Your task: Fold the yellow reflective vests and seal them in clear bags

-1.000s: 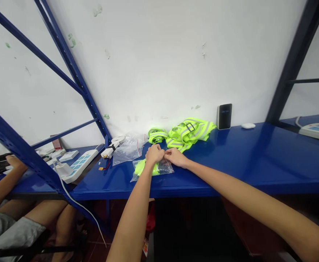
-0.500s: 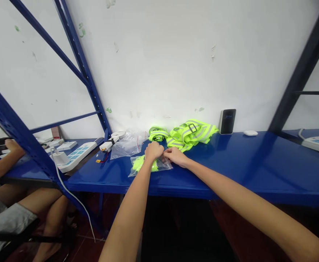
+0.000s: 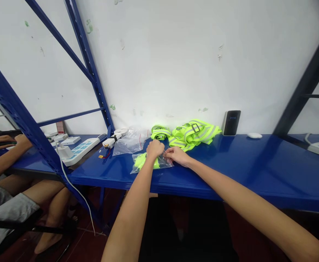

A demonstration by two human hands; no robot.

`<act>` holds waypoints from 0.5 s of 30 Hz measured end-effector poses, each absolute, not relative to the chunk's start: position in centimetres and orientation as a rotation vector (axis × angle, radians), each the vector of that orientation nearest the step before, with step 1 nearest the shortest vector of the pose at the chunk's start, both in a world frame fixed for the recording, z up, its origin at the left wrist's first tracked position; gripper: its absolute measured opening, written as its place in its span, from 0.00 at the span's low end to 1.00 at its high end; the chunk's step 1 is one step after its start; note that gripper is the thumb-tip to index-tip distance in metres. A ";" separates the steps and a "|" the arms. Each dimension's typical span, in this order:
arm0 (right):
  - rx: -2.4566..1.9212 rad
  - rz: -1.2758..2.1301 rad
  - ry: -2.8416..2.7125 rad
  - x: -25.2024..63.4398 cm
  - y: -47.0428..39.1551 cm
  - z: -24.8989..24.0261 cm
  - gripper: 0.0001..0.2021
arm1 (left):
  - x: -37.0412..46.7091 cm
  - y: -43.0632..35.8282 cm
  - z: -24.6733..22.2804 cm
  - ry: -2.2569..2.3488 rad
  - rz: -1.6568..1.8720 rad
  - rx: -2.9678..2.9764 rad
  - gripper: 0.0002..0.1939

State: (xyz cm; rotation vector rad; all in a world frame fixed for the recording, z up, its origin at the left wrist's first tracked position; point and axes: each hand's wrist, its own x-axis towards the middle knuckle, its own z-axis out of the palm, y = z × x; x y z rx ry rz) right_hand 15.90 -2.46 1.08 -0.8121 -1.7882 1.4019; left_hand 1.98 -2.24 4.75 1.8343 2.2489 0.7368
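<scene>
A clear plastic zip bag (image 3: 163, 163) with a folded neon-yellow reflective strap (image 3: 140, 161) inside lies near the table's front edge. My left hand (image 3: 155, 148) is closed over the bag's upper middle, its fingertips mostly hidden behind the knuckles. At the bag's right end, my right hand (image 3: 176, 155) pinches the bag's edge between thumb and fingers. Just behind my hands sit a rolled neon-yellow band (image 3: 160, 132) and a loose heap of neon-yellow reflective straps (image 3: 193, 134) with a dark buckle.
More clear bags (image 3: 129, 142) lie left of my hands, beside a white device with a cable plug (image 3: 110, 141). A dark-screened device (image 3: 231, 123) and a white oval case (image 3: 254, 135) stand right. Blue rack posts (image 3: 96, 80) rise left; beyond them a person's hands (image 3: 9, 142) work.
The view has shifted slightly, so the scene sits a little further right. Both my hands stay on the bag with almost the same hold. The neighbouring person's second hand has come into view.
</scene>
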 end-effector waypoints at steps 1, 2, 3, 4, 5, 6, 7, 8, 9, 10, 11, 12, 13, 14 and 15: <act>-0.824 1.408 -1.777 15.9 -2.4 1.1 0.08 | 1.9 -2.2 4.7 2.245 0.745 1.835 0.16; -0.843 1.413 -1.765 15.9 -2.4 1.1 0.08 | 1.9 -2.2 4.7 2.240 0.753 1.836 0.15; -0.863 1.416 -1.756 15.9 -2.4 1.1 0.08 | 1.9 -2.2 4.6 2.234 0.761 1.839 0.15; -0.880 1.418 -1.750 15.9 -2.4 1.1 0.08 | 1.9 -2.1 4.5 2.228 0.767 1.841 0.14; -0.890 1.420 -1.750 15.9 -2.4 1.1 0.08 | 1.8 -2.1 4.5 2.223 0.773 1.844 0.14; -0.891 1.418 -1.755 15.9 -2.4 1.1 0.08 | 1.8 -2.0 4.4 2.219 0.778 1.848 0.13; -0.886 1.414 -1.763 15.9 -2.4 1.1 0.08 | 1.8 -1.9 4.4 2.215 0.780 1.852 0.13; -0.878 1.410 -1.768 16.0 -2.4 1.2 0.08 | 1.8 -1.8 4.4 2.212 0.782 1.857 0.13; -0.870 1.408 -1.771 16.0 -2.4 1.2 0.09 | 1.8 -1.8 4.3 2.209 0.783 1.862 0.13; -0.864 1.407 -1.774 16.0 -2.5 1.3 0.09 | 1.8 -1.7 4.3 2.207 0.784 1.866 0.13; -0.864 1.408 -1.774 16.0 -2.5 1.3 0.09 | 1.8 -1.7 4.3 2.208 0.784 1.868 0.13; -0.869 1.410 -1.771 16.0 -2.6 1.4 0.09 | 1.7 -1.7 4.3 2.210 0.786 1.868 0.13; -0.877 1.415 -1.769 16.0 -2.7 1.5 0.08 | 1.7 -1.7 4.2 2.214 0.789 1.867 0.14; -0.883 1.421 -1.765 15.9 -2.7 1.6 0.08 | 1.7 -1.7 4.2 2.218 0.792 1.865 0.14; -0.889 1.424 -1.760 15.9 -2.8 1.6 0.08 | 1.7 -1.7 4.2 2.221 0.794 1.864 0.14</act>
